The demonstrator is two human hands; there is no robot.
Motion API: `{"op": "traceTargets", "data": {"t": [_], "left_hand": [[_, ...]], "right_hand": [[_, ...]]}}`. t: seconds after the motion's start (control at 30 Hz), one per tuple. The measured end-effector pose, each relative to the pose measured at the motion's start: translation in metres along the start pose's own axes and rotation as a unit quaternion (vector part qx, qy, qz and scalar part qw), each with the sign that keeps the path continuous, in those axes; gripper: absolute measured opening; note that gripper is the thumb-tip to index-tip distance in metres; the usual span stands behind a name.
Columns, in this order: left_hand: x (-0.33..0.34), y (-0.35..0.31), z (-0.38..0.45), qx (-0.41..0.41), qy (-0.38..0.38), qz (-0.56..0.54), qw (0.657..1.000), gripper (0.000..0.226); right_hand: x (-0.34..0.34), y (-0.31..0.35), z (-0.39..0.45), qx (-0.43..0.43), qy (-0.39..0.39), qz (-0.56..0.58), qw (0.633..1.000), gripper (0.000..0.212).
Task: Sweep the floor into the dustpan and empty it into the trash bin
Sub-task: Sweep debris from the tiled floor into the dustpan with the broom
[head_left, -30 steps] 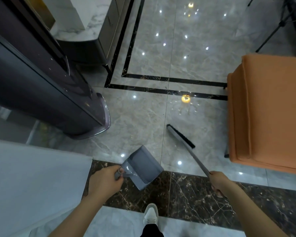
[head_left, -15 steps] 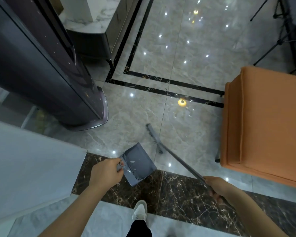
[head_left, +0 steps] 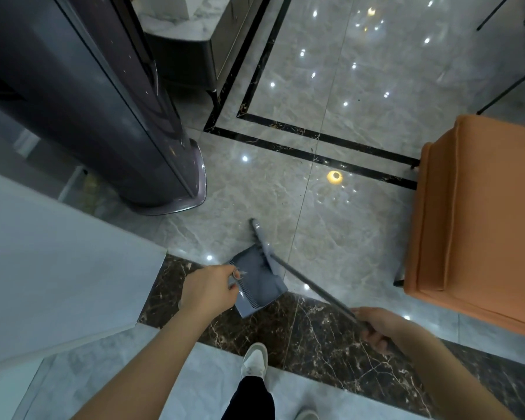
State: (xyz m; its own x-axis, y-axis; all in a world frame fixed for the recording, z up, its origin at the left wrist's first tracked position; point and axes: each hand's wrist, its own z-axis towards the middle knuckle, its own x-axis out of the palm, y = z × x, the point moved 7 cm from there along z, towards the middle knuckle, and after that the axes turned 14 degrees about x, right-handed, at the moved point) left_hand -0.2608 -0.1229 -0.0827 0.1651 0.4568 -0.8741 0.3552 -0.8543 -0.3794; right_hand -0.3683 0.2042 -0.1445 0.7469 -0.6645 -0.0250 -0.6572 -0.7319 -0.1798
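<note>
Task was mid-sweep, judging by the layout. The left hand (head_left: 208, 287) gripped the dustpan (head_left: 256, 278) by its handle, fingers curled round it, and held the pan just ahead of that hand, its mouth toward the open floor (head_left: 315, 225). The right hand (head_left: 379, 327) was clenched round the rear end of the broom (head_left: 308, 284) handle. The handle ran diagonally from the right hand forward and across toward the left hand; the broom head sat at the pan's far edge, touching or overlapping its mouth, blurred there. So a stroke into the pan looked about finished or nearly so. Whether any dirt was in the pan could not be told; the pan's inside read as plain grey. A few small dark specks lay on the floor ahead of both hands, so more sweeping probably remained. Emptying was not done: no trash bin was in view, so carrying the pan to one and tipping it was all left.

Looks: the dustpan was grey-blue plastic, flat and roughly square, with a comb of teeth along the edge nearest the left hand. It appeared tilted, front lip down near the floor. The broom was slim, dark grey handle, narrow head with dark bristles. The floor was glossy grey marble with a dark band under both hands, reflecting ceiling lights. An orange seat (head_left: 479, 219) stood beyond the right hand.
</note>
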Motion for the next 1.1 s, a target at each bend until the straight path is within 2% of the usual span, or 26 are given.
{"op": "traceTargets", "data": {"t": [0.17, 0.3, 0.43, 0.63, 0.77, 0.87, 0.97, 1.1], "left_hand": [[0.0, 0.005, -0.011, -0.015, 0.021, -0.032, 0.999, 0.01], [-0.001, 0.015, -0.027, -0.058, -0.007, -0.075, 0.995, 0.014], [0.003, 0.024, -0.034, -0.046, -0.005, -0.062, 0.997, 0.014], [0.006, 0.026, -0.027, -0.036, -0.019, -0.046, 0.998, 0.015], [0.008, 0.025, -0.021, -0.031, -0.018, -0.033, 0.999, 0.016], [0.007, 0.024, -0.022, -0.033, -0.014, -0.026, 0.999, 0.016], [0.006, 0.024, -0.025, -0.033, -0.011, -0.023, 0.999, 0.015], [0.005, 0.024, -0.026, -0.031, -0.014, -0.02, 0.999, 0.015]], "right_hand": [[-0.03, 0.019, -0.03, -0.003, -0.041, 0.096, 0.995, 0.02], [-0.028, 0.039, -0.025, -0.041, -0.129, 0.057, 0.989, 0.025], [-0.019, 0.056, -0.001, -0.071, -0.197, 0.019, 0.978, 0.029], [0.01, 0.046, 0.026, -0.028, -0.16, 0.002, 0.987, 0.026], [0.027, 0.027, 0.019, 0.025, -0.054, 0.008, 0.998, 0.039], [0.017, 0.022, 0.001, 0.021, -0.002, -0.001, 1.0, 0.033], [-0.006, 0.029, -0.015, -0.006, -0.032, -0.007, 0.999, 0.029], [-0.013, 0.046, -0.019, -0.054, -0.136, -0.05, 0.988, 0.026]]}}
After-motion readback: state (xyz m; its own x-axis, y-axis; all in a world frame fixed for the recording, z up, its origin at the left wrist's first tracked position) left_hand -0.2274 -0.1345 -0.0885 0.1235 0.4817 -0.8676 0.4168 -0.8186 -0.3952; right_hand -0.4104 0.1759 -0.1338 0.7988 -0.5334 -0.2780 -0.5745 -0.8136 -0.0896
